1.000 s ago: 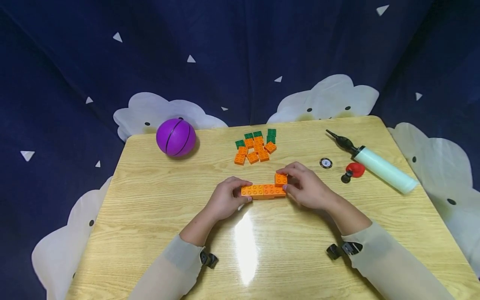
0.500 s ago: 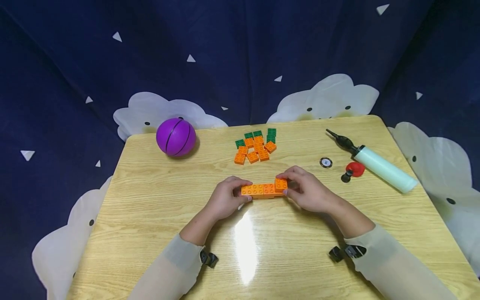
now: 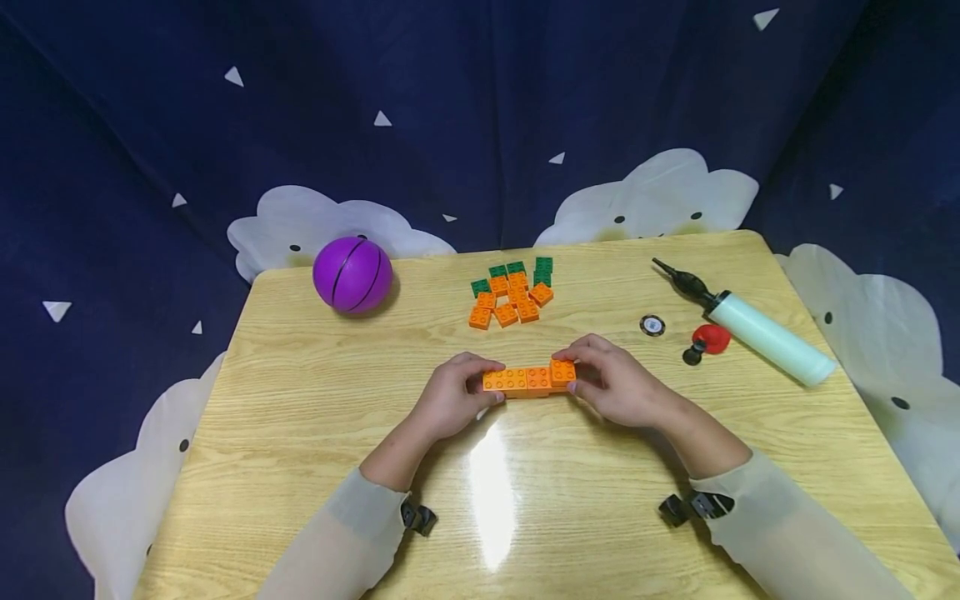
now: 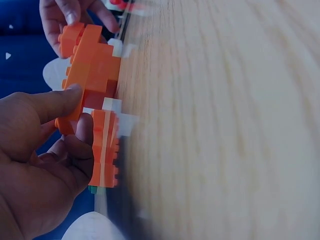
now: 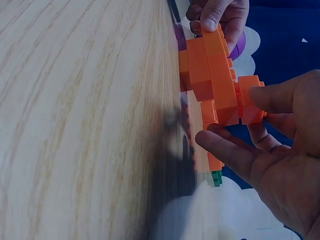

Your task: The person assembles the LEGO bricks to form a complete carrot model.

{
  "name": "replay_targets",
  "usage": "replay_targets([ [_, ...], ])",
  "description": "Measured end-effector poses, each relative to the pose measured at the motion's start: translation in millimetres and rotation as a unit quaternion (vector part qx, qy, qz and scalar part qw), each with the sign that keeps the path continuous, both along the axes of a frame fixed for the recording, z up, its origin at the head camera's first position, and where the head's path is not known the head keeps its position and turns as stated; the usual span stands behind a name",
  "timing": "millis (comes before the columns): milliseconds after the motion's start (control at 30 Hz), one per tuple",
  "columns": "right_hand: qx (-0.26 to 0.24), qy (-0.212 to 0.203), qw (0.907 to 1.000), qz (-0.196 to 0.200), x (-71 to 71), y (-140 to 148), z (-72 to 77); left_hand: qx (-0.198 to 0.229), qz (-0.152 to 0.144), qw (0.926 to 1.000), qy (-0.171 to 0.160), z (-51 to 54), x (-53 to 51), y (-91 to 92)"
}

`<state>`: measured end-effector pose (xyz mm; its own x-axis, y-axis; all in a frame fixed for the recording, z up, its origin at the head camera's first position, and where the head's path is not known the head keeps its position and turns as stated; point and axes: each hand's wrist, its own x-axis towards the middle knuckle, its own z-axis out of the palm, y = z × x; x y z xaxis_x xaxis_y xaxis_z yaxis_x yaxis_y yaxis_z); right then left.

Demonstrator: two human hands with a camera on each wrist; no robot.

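Note:
A stepped block of orange toy building bricks stands on the table between both hands, its top row wider than the layers below. My left hand pinches the left end of that top row between thumb and fingers. My right hand pinches a small square orange brick over the right end of the row. In the right wrist view, the small brick sits at the studs of the long top brick, with a thin gap showing. Its far side is hidden by fingers.
Several loose orange bricks and green bricks lie behind the hands. A purple ball is at the back left. On the right are a hand pump, a round chip and a red item with a black knob.
My right hand has come slightly toward me, bringing the small orange brick from the back edge of the row to over its right end. The left hand has kept its place.

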<state>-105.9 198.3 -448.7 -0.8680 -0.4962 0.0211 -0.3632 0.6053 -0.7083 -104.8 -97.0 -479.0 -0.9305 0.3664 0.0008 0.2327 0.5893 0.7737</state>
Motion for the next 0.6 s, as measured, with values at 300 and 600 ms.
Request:
replay_targets([
  [300,-0.006,-0.008,0.9999,0.005,-0.5,0.5,-0.7,0.002,0.002,1.0000,0.001,-0.9,0.1,0.1],
  [600,-0.020,0.002,0.9997,0.016,-2.3,4.4,-8.7,0.005,0.003,1.0000,0.000,-0.2,0.3,0.8],
])
